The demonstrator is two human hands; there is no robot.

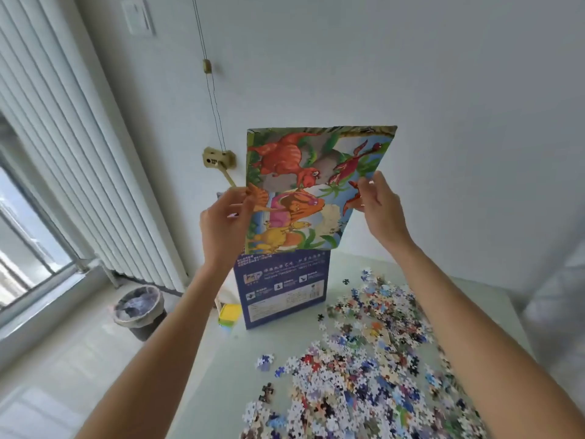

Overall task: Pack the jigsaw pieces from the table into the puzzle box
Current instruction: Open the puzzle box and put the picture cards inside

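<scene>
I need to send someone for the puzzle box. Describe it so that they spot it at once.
Start at the pale table beside the window blinds. The puzzle box stands upright near its far edge, left of the heap of loose jigsaw pieces. It is dark blue with white print and small diagrams, and the dinosaur picture sheet held by both hands sticks up from its top.

A blue puzzle box [281,289] stands upright on the pale bench [221,375], its printed side facing us. A sheet with a colourful dinosaur picture [304,188] is held up above it, its lower edge at the box's top. Loose jigsaw pieces [373,359] lie spread in a broad heap to the right of the box and nearer us.
</scene>
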